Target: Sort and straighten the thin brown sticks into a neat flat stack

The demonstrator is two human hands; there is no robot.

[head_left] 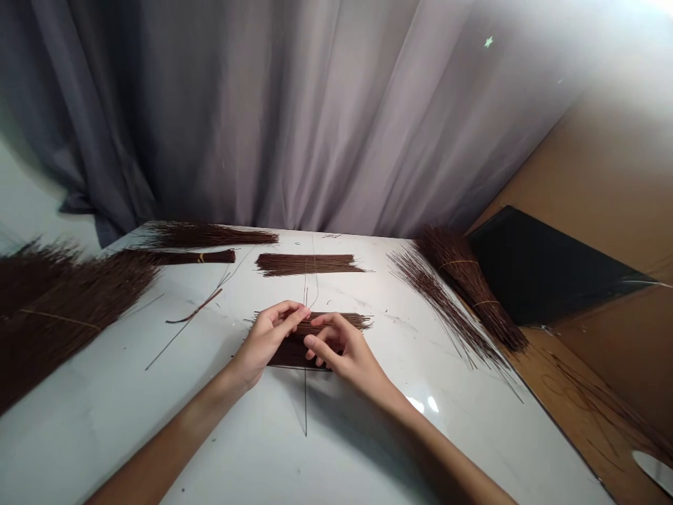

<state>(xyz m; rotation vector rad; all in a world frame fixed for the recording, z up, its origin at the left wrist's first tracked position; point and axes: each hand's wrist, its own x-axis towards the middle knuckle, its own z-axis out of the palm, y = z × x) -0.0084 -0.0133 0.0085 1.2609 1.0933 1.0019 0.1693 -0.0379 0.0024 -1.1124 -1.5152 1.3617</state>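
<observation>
A flat bundle of thin dark brown sticks (347, 322) lies on the white table (131, 414) in front of me. A thin dark wire (306, 403) runs across it towards me. My left hand (266, 339) rests on the bundle's left part, its fingertips pinched on the wire at the top edge. My right hand (339, 351) lies curled on the bundle's middle, fingers bent and pressing the sticks.
A second cut bundle (308, 264) with wire lies farther back. Long tied stick bundles lie at the back left (202, 236), far left (57, 308) and right (467, 284). Loose sticks (194, 314) lie left of my hands. A dark sheet (541, 270) lies on the floor; a grey curtain (294, 112) hangs behind.
</observation>
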